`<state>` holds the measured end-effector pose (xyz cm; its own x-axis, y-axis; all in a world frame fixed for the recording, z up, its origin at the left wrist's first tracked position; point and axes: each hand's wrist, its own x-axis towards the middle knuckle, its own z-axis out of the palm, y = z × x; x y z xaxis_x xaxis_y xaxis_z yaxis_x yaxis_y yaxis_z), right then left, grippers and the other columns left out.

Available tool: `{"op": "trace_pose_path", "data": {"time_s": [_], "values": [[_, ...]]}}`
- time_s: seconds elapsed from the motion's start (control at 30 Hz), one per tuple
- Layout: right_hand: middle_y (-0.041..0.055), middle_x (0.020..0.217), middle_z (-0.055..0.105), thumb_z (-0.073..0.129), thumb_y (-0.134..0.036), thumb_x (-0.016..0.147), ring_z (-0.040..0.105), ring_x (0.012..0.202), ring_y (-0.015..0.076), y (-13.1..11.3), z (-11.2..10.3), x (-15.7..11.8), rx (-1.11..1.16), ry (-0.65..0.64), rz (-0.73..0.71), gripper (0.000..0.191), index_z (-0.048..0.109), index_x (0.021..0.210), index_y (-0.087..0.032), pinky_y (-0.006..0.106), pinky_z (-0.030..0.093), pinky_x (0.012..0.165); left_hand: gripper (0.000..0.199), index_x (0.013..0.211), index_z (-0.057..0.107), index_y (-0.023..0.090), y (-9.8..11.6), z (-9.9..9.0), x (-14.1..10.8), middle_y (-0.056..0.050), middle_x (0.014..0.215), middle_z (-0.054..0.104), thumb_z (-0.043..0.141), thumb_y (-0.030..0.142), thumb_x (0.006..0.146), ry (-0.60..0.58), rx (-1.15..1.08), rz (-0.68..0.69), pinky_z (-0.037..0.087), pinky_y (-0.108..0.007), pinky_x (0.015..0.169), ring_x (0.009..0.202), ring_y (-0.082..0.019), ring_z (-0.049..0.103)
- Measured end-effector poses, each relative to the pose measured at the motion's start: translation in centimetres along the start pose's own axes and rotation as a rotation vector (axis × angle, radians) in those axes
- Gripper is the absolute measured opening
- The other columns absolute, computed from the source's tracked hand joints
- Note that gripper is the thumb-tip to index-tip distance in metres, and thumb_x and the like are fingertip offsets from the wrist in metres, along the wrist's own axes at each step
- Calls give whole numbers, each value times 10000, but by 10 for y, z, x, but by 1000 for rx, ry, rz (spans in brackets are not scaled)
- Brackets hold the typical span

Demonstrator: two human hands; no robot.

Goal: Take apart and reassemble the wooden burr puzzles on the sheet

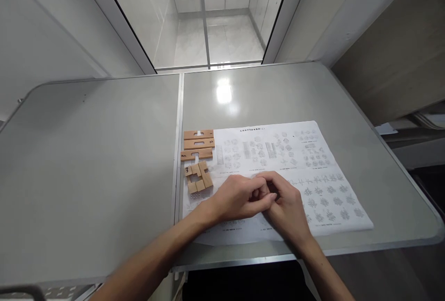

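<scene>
Over the lower middle of a printed paper sheet (250, 145), my left hand (239, 196) and my right hand (287, 206) meet with their fingers curled against each other. Both are closed, and the space between the fingers is hidden, so I cannot tell whether anything is in them. To the left of my hands sits a joined cluster of light wooden puzzle blocks (206, 178), marked 3, with a gap in its middle. Just beyond it, three flat slotted wooden strips (206, 143) with handwritten marks lie side by side along the sheet's left edge.
The grey table (104, 162) has a metal seam (179, 152) running front to back, left of the sheet. A glass door (222, 18) stands behind the far edge. At the right there is a wooden panel (385, 55) with a shelf below it.
</scene>
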<state>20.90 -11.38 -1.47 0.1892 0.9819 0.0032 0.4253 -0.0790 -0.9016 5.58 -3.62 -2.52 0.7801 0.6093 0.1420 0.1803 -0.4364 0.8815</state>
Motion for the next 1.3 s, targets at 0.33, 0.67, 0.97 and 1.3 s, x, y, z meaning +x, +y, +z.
{"op": "trace_pose_path", "data": {"time_s": [0.33,0.67,0.97,1.3], "values": [[18,952,757,554,-106,849,688,831,210,1,-1,0,9,-8,5,214,688,937,-248,311,525,714,306,748,515,193,2,-1,1,70,609,525,661,294,998,-5,-15,-4,366,-211,552,536,-72,462],[19,963,754,563,-100,856,689,839,212,1,-1,0,15,-17,13,208,683,937,-249,316,524,717,302,752,513,190,3,-1,0,70,618,525,666,285,994,7,-21,5,356,-209,551,534,-69,456],[24,965,761,584,-121,875,703,850,220,-1,-1,0,14,-11,17,189,698,955,-249,323,538,728,331,721,512,188,10,-6,0,65,614,516,673,277,997,-41,-45,-33,367,-203,541,542,-70,463],[59,1001,783,560,-268,1053,729,892,241,0,1,1,-10,19,-37,173,719,986,-248,362,567,771,365,727,552,196,23,-67,1,57,596,559,648,325,1055,334,76,236,395,-210,524,519,-76,492]]}}
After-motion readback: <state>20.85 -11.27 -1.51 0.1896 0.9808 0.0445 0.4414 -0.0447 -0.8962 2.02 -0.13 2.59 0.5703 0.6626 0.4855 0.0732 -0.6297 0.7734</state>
